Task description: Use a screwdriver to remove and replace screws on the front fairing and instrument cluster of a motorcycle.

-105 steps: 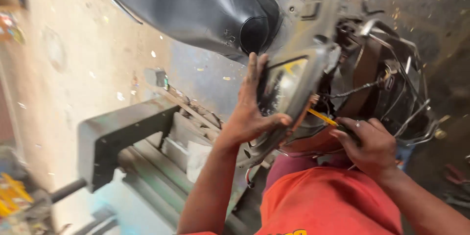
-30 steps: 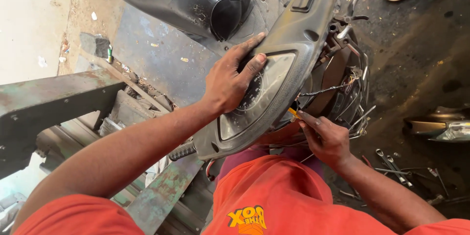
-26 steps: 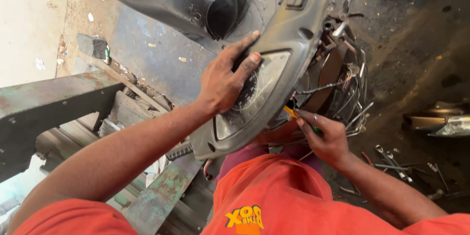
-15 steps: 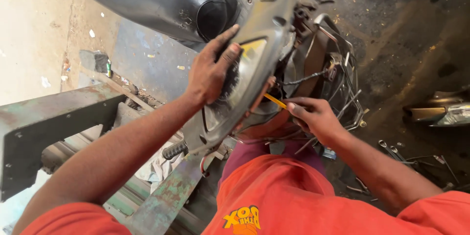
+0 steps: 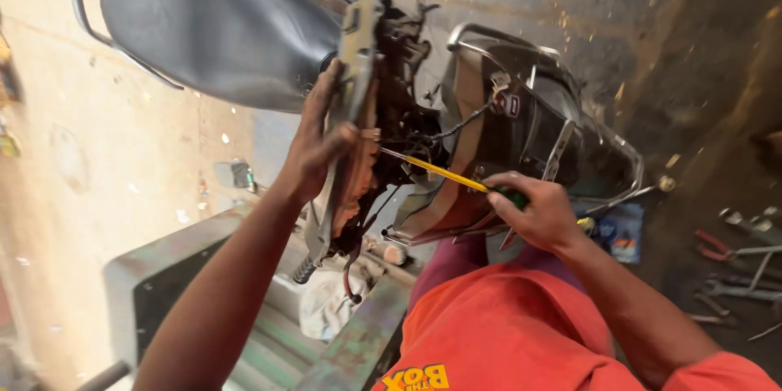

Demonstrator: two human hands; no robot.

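My left hand [image 5: 320, 145] grips the grey handlebar cover panel [image 5: 349, 106] of a scooter, holding it tilted on edge away from the handlebar. My right hand [image 5: 531, 210] holds a yellow-shafted screwdriver [image 5: 436, 171] by its green handle; its tip points into the tangle of black wires [image 5: 411, 126] behind the panel. The scooter's black seat [image 5: 216, 28] lies at the upper left. Its front body with a chrome guard [image 5: 538, 114] sits to the right of the wiring. The screwdriver's tip is hidden among the wires.
A green metal stand [image 5: 163, 277] with a white rag [image 5: 326, 309] sits below the scooter. Wrenches and pliers [image 5: 737, 265] lie on the dark floor at right, near a small blue packet [image 5: 619, 232]. My orange shirt [image 5: 505, 334] fills the bottom.
The view has swung, and the cover panel has turned from facing me to edge-on in my left hand. My right hand has drawn back to the right with the screwdriver still aimed at the wiring.
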